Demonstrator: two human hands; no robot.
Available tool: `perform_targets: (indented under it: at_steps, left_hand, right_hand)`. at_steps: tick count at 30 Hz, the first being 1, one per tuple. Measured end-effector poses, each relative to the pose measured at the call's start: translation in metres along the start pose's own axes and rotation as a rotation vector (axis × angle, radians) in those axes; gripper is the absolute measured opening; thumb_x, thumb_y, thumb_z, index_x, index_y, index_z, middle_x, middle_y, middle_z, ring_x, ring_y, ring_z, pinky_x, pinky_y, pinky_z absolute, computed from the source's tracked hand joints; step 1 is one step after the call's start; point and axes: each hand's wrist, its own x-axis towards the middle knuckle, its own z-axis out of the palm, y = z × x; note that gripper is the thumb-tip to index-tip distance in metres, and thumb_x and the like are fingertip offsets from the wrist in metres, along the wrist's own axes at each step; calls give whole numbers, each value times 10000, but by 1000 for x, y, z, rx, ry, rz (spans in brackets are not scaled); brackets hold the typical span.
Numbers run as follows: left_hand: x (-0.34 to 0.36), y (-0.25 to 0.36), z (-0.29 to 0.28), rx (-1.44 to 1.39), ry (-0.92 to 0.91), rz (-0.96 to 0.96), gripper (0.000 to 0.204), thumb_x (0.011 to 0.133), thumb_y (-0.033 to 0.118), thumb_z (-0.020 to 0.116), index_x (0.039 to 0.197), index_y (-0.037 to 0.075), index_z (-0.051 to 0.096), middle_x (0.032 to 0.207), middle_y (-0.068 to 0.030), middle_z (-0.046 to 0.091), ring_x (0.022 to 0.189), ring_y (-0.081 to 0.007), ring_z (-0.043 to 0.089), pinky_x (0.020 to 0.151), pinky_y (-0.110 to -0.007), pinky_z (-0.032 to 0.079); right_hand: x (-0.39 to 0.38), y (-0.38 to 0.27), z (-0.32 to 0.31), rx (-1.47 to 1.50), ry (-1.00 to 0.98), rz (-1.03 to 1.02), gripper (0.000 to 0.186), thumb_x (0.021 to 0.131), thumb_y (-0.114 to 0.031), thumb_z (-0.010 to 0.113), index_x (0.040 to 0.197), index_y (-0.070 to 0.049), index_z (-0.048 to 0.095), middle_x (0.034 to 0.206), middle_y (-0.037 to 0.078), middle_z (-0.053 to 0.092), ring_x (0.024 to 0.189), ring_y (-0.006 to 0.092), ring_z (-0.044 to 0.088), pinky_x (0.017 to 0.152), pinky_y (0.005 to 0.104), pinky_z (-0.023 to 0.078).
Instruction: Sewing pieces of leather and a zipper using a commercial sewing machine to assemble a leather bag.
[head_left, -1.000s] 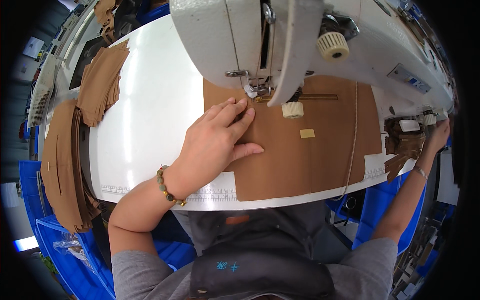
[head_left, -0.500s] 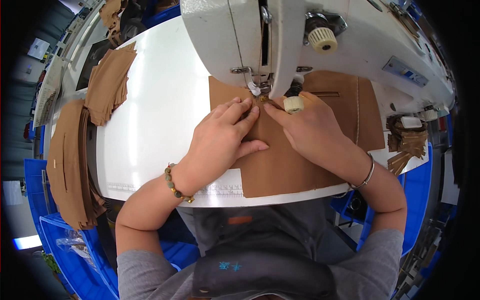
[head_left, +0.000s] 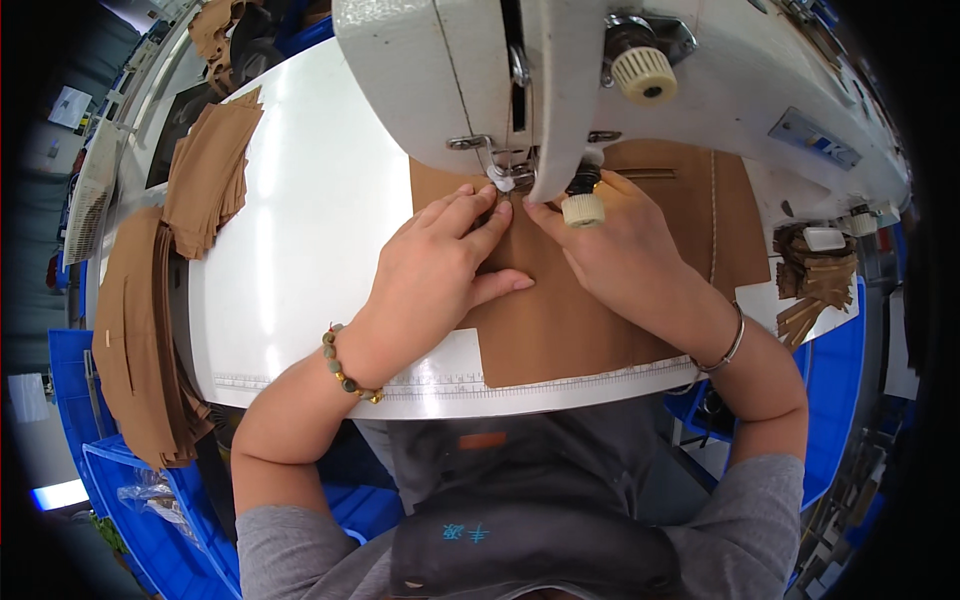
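Note:
A brown fabric panel (head_left: 570, 310) lies under the needle area of a white sewing machine (head_left: 430, 80). My left hand (head_left: 435, 250) rests on the panel's left part, fingers stretched toward the presser foot (head_left: 507, 184) and thumb spread apart. On the other side, my right hand (head_left: 620, 235) lies on the same panel, its thumb pointing at the foot. A cream knob (head_left: 583, 210) partly covers its other fingers, which look stretched out. Near my right fingers a narrow slit (head_left: 650, 174) runs across the panel, and a pale stitched line (head_left: 713, 220) runs down its right part.
Brown fabric pieces are stacked at the left table edge (head_left: 130, 340), with another pile (head_left: 210, 165) behind. Small brown scraps (head_left: 815, 275) lie at the right. A ruler strip (head_left: 430, 384) follows the table's front edge. Blue bins (head_left: 150, 510) stand below.
The whole view has shifted slightly. Both hands keep nearly the same pose beside the presser foot, and a small gold-coloured part seen by the foot before is now hidden.

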Motion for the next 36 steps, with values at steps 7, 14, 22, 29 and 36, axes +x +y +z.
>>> perform_targets:
  at_steps: [7, 14, 22, 29, 36]
  left_hand:
    - [0, 1, -1, 9, 0, 4, 657, 818, 436, 812, 1293, -5, 707, 1329, -145, 673, 1277, -335, 626, 1035, -406, 539]
    - [2, -1, -1, 6, -9, 6, 651, 826, 431, 806, 1294, -11, 705, 1333, -150, 672, 1283, -335, 624, 1036, -403, 539]
    - [4, -2, -1, 7, -15, -8, 641, 834, 438, 801, 1284, -8, 711, 1338, -142, 673, 1286, -337, 623, 1034, -401, 539]
    - [2, -3, 0, 6, -15, -5, 635, 842, 439, 794, 1285, -7, 710, 1338, -141, 674, 1280, -340, 626, 1028, -400, 540]
    - [2, -4, 2, 59, 43, 33, 672, 823, 504, 783, 1306, 43, 715, 1287, -96, 700, 1061, -307, 682, 904, -382, 580]
  right_hand:
    - [-1, -1, 1, -8, 14, -1, 198, 801, -71, 662, 957, -38, 780, 1174, 119, 727, 1168, 318, 688, 1029, 445, 507]
    - [0, 1, 4, -2, 17, -1, 207, 803, -71, 658, 963, -30, 782, 1157, 128, 733, 1165, 327, 689, 1034, 448, 507]
    - [8, 14, -27, -20, 6, 63, 169, 880, -113, 674, 984, -75, 801, 1037, 96, 764, 1028, 291, 726, 960, 439, 540]
    - [14, 40, -36, 265, 308, 350, 167, 968, -193, 685, 990, -111, 829, 784, 58, 757, 706, 259, 700, 670, 370, 540]
    - [7, 41, -30, 400, 286, 446, 168, 965, -196, 694, 1008, -111, 833, 816, 84, 756, 675, 262, 677, 675, 356, 535]
